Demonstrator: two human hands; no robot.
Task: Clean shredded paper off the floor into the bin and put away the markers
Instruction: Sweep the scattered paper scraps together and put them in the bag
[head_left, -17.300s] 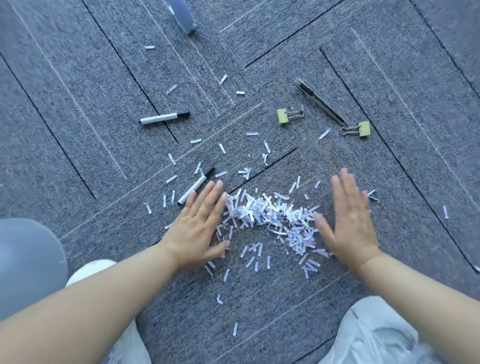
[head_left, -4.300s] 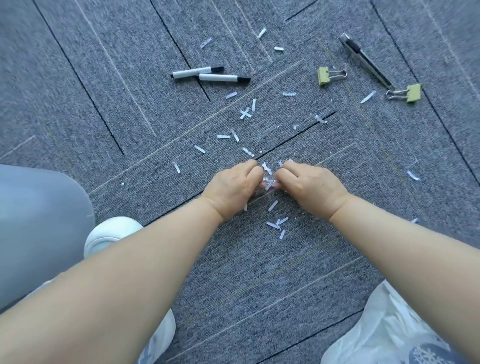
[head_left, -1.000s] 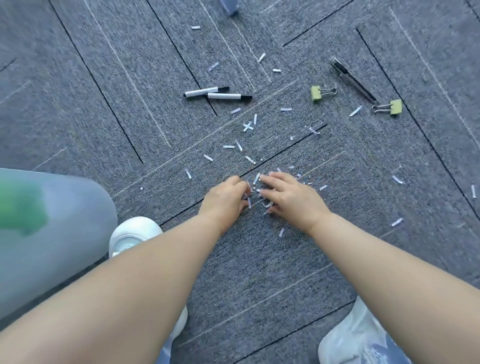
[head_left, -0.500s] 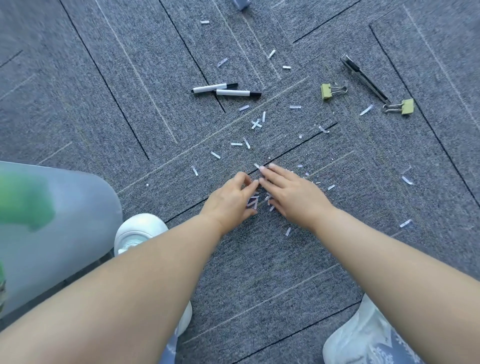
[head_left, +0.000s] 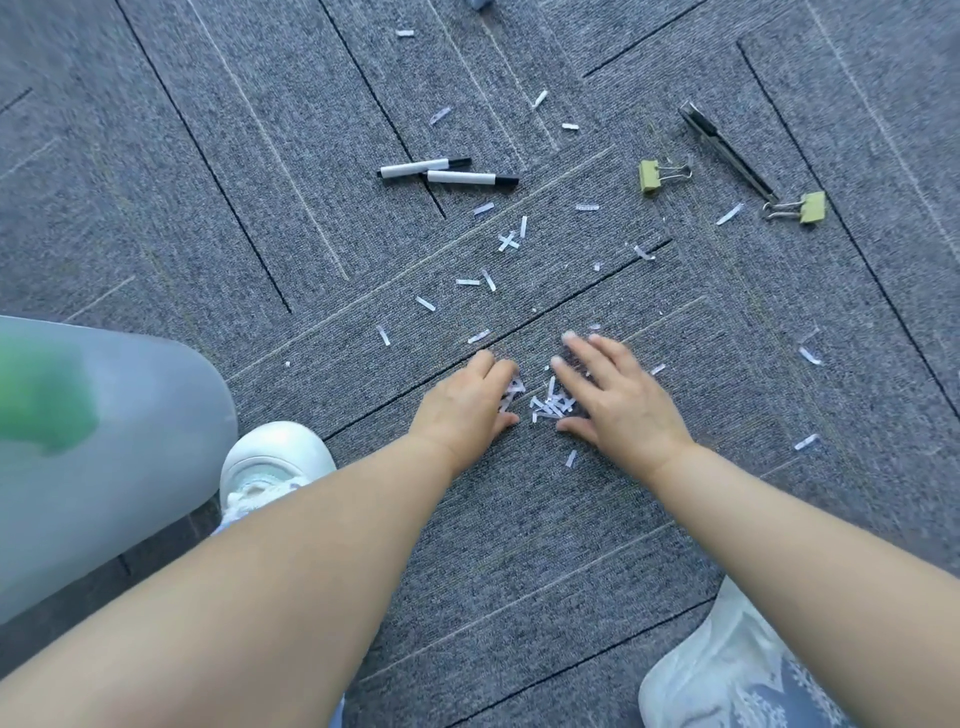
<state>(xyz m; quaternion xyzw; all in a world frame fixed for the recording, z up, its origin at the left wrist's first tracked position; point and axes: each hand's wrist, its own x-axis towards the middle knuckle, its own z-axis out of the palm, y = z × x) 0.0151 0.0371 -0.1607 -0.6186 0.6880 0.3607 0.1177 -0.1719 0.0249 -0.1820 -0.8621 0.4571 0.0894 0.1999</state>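
Note:
A small heap of shredded paper lies on the grey carpet between my hands. My left hand rests on the carpet with its fingers curled over a few shreds at the heap's left edge. My right hand lies flat to the right of the heap, fingers spread and straight. Several loose shreds are scattered farther out. Two white markers with black caps lie side by side beyond them. The translucent grey bin stands at my left, something green inside.
Two yellow-green binder clips and a thin metal tool lie at the far right. My white shoe sits beside the bin. White patterned fabric shows at the bottom right.
My hands have drawn slightly apart, uncovering the small heap of shreds between them. My right fingers have spread flat and my left fingers have curled in.

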